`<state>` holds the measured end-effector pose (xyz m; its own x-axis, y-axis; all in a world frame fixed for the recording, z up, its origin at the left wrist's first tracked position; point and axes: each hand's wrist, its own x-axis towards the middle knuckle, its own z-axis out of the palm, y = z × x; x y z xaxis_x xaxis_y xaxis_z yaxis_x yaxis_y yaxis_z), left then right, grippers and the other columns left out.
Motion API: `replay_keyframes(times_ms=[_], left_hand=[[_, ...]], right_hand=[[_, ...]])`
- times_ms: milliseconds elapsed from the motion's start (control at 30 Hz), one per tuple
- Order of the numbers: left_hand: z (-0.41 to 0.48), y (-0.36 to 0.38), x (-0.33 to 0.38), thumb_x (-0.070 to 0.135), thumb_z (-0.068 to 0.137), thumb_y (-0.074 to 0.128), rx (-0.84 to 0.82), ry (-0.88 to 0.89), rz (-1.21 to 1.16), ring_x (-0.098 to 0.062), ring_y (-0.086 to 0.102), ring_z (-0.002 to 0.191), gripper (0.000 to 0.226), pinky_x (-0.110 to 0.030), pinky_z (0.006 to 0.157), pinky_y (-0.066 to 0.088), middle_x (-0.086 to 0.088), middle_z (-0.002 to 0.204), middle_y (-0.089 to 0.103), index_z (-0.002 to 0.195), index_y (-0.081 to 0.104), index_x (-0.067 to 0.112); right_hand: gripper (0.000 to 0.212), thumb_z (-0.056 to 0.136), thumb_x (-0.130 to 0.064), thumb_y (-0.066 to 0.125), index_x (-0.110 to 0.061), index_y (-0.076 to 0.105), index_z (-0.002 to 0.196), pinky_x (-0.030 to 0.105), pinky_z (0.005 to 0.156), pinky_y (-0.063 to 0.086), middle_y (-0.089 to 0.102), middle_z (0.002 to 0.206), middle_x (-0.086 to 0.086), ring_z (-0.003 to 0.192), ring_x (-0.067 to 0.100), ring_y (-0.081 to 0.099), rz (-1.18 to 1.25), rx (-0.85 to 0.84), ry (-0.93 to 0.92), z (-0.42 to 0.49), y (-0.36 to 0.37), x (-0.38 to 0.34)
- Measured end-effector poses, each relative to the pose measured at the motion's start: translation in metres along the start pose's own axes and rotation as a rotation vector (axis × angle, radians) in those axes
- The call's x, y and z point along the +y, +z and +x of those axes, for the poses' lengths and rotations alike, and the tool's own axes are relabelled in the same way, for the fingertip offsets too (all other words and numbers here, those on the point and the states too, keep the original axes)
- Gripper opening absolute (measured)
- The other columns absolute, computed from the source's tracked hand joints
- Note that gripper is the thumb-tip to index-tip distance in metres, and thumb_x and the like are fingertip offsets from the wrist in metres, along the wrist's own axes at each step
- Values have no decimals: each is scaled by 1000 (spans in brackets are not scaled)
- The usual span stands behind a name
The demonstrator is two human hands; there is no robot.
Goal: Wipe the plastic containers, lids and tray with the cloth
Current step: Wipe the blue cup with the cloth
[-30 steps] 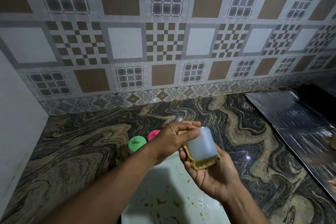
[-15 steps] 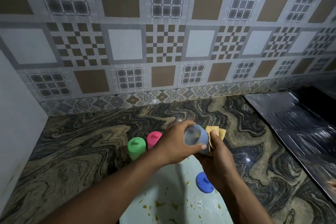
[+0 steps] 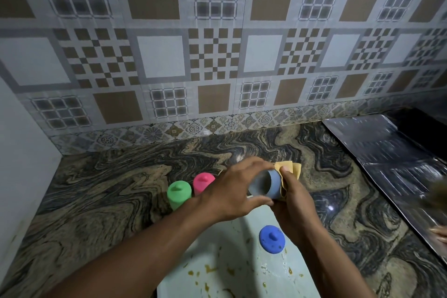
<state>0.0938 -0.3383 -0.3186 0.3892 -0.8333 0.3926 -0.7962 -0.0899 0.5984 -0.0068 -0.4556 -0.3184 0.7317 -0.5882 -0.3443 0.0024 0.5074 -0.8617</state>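
head view: the left hand [image 3: 231, 192] has its fingers and thumb curled round the mouth end of a clear plastic container [image 3: 264, 185], held above the far edge of the tray [image 3: 217, 261] and lying on its side with the opening toward the camera. the right hand [image 3: 294, 204] pinches the yellow cloth [image 3: 289, 170] against the container's closed end, thumb on top, other fingers hidden beneath. a second ago the container stood in the right palm on the cloth; since then it has been tipped over and the cloth has slid to the base, so the wiping seems to have moved to a fresh face. the blue lid [image 3: 272, 239] lies on the stained tray, apparently not yet wiped. two more containers, green-lidded [image 3: 179, 195] and pink-lidded [image 3: 203, 182], stand on the counter [image 3: 108, 189] just left of the hands.
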Motion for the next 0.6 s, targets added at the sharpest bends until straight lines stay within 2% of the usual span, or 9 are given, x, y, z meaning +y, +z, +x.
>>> replay_keyframes(times_ms=[100,133,200,267,333,400,467,533,600], left_hand=[[-2,1,-4,41,81,79,-24,68,45,-10,52,121,69,-27,102,44,6,133,47,139,49,22],[-2,1,-4,46,79,79,14,33,36,-8,52,119,72,-25,101,44,7,131,48,140,48,23],[-2,2,-2,54,74,81,97,-79,-9,1,54,105,75,-12,91,44,12,120,53,136,52,23],[0,3,-3,50,72,84,126,-115,-18,1,54,95,72,-3,82,38,9,112,59,131,57,19],[2,6,-4,43,75,83,86,-32,44,-8,56,108,71,-11,93,40,2,122,61,134,55,15],[3,7,-7,37,80,80,17,55,107,-15,54,121,72,-23,103,42,0,134,54,141,49,16],[3,7,-9,42,81,78,7,49,89,-13,53,122,75,-24,103,43,1,135,52,144,45,18],[2,8,-8,54,76,79,75,-77,26,-4,56,109,76,-18,93,45,6,126,57,139,50,21],[2,10,-7,54,71,83,159,-167,-46,2,57,89,69,-14,79,44,10,110,61,127,59,22]], right_hand=[[37,104,-31,45,-3,66,116,30,59,56,75,99,15,85,24,72,-6,16,-9,2,-2,-2],[36,103,-32,46,-4,66,114,29,58,55,75,97,14,82,24,71,-3,18,-23,3,-1,-3],[32,102,-32,48,-7,67,109,31,60,56,75,89,11,75,21,71,4,33,-44,4,0,-5],[31,102,-30,48,-6,66,108,35,66,56,75,87,11,74,21,71,-5,59,-53,5,0,-6],[36,103,-30,46,-2,64,115,35,67,56,74,97,18,82,25,70,-18,92,-45,5,-1,-4],[40,103,-32,45,-1,61,123,39,72,55,70,111,25,92,30,68,-27,106,-38,6,-3,-2],[37,103,-32,47,-3,62,121,41,76,53,70,110,24,91,29,68,-27,103,-34,7,-3,-2],[31,103,-32,48,-8,65,112,38,73,54,72,97,16,80,24,69,-23,97,-48,9,-2,-2],[30,103,-32,47,-8,65,107,35,68,56,73,91,13,75,22,70,-47,89,-56,12,-1,0]])
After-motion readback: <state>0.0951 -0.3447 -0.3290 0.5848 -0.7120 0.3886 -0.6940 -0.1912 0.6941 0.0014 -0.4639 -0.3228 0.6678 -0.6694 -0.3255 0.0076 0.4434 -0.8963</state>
